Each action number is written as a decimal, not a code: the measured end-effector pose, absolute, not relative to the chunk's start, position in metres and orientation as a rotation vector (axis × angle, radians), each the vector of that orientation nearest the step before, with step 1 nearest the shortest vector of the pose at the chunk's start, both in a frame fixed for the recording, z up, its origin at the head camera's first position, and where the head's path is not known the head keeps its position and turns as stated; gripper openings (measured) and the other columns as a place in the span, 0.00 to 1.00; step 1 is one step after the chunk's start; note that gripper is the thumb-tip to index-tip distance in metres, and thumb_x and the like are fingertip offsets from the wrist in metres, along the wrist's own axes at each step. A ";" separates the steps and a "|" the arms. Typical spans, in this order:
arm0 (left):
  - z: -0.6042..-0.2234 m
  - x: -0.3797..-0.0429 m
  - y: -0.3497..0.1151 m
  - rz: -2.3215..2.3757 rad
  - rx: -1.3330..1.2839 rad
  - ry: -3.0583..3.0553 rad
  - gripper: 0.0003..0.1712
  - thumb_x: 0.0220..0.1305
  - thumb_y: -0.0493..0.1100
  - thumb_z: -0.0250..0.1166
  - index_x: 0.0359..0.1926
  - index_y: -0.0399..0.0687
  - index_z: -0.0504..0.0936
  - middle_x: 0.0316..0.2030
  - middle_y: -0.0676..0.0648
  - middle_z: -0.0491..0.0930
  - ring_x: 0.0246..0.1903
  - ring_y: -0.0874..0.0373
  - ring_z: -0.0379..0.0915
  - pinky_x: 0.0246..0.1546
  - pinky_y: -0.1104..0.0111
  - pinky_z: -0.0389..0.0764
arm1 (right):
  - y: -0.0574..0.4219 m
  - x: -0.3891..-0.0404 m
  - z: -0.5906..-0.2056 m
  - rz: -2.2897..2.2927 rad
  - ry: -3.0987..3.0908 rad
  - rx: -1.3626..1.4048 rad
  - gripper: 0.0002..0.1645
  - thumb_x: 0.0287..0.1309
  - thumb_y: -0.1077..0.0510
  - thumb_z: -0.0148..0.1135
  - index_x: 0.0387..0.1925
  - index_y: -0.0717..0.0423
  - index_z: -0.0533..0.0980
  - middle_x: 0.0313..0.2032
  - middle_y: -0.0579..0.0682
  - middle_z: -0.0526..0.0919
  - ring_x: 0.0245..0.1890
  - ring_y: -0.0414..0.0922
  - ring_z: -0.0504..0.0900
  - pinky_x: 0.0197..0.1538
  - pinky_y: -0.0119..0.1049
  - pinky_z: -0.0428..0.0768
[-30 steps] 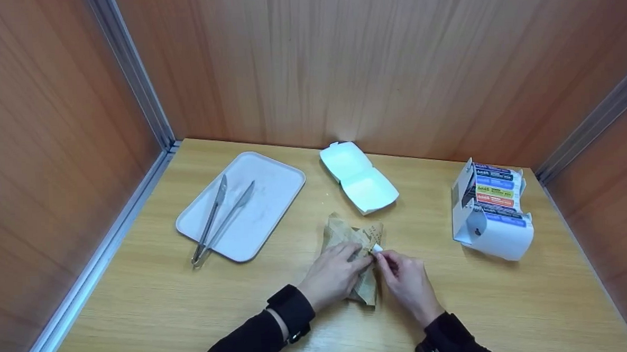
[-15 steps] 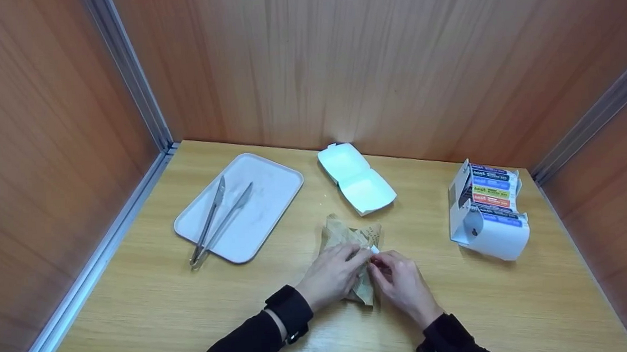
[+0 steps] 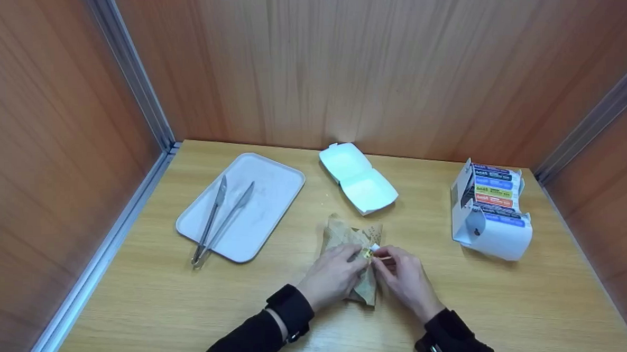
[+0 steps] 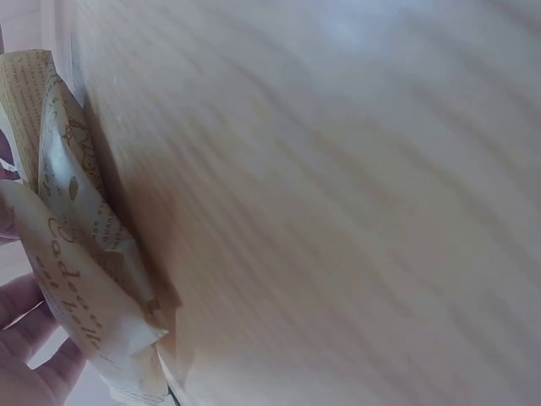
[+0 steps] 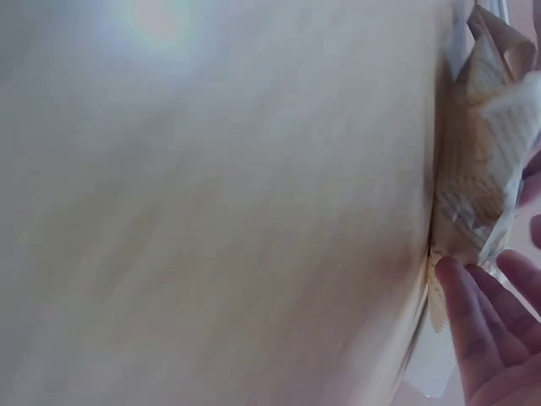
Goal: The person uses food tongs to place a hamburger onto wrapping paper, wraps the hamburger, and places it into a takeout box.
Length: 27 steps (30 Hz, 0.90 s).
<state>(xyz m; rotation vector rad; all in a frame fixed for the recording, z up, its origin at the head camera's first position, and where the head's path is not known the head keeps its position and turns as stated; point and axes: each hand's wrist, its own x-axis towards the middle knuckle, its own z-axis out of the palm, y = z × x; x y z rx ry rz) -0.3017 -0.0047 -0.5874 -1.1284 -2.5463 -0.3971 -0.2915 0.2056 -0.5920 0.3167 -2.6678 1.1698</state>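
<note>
A parcel in brown printed paper [image 3: 340, 231] lies on the table in front of me, its ends folded and creased. My left hand [image 3: 335, 274] holds it down, fingers across the top and thumb on the near side. In the left wrist view its fingers [image 4: 30, 330] touch the side of the paper. A small white-and-gold piece [image 3: 368, 253], like a sticker, lies on the parcel between both hands. My right hand [image 3: 405, 280] pinches at its edge with thumb and forefinger. The right wrist view shows other right fingertips [image 5: 448, 266] against the parcel's lower edge.
A white tray [image 3: 279, 188] with metal tongs [image 3: 209, 223] across it lies at the left. Behind the parcel stands an open pale clamshell box [image 3: 367, 187]. A white carton [image 3: 506, 236] of coloured packets sits at the right. Wooden walls [image 3: 340, 63] enclose the table.
The right fingers have shifted slightly at the small piece, and its gold part now shows between the hands. The left hand has stayed on the parcel.
</note>
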 end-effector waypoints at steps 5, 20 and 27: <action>-0.586 -0.302 -0.006 -0.391 -1.141 -2.550 0.08 0.76 0.47 0.65 0.50 0.53 0.85 0.63 0.43 0.83 0.61 0.49 0.82 0.62 0.57 0.84 | 0.205 -0.308 -0.585 1.140 -2.707 0.203 0.09 0.63 0.59 0.77 0.39 0.56 0.82 0.36 0.51 0.90 0.36 0.45 0.89 0.42 0.35 0.89; -0.589 -0.301 -0.006 -0.394 -1.159 -2.523 0.06 0.77 0.47 0.64 0.46 0.53 0.85 0.63 0.42 0.82 0.62 0.48 0.81 0.64 0.57 0.83 | 0.212 -0.327 -0.579 1.249 -2.843 0.102 0.04 0.65 0.58 0.75 0.34 0.51 0.87 0.31 0.44 0.89 0.33 0.37 0.81 0.38 0.26 0.76; -0.590 -0.302 -0.006 -0.375 -1.167 -2.534 0.08 0.78 0.49 0.63 0.45 0.53 0.86 0.62 0.43 0.82 0.61 0.49 0.81 0.65 0.57 0.83 | 0.214 -0.331 -0.577 1.217 -2.871 0.152 0.04 0.66 0.58 0.74 0.33 0.51 0.88 0.32 0.43 0.89 0.34 0.38 0.80 0.39 0.27 0.75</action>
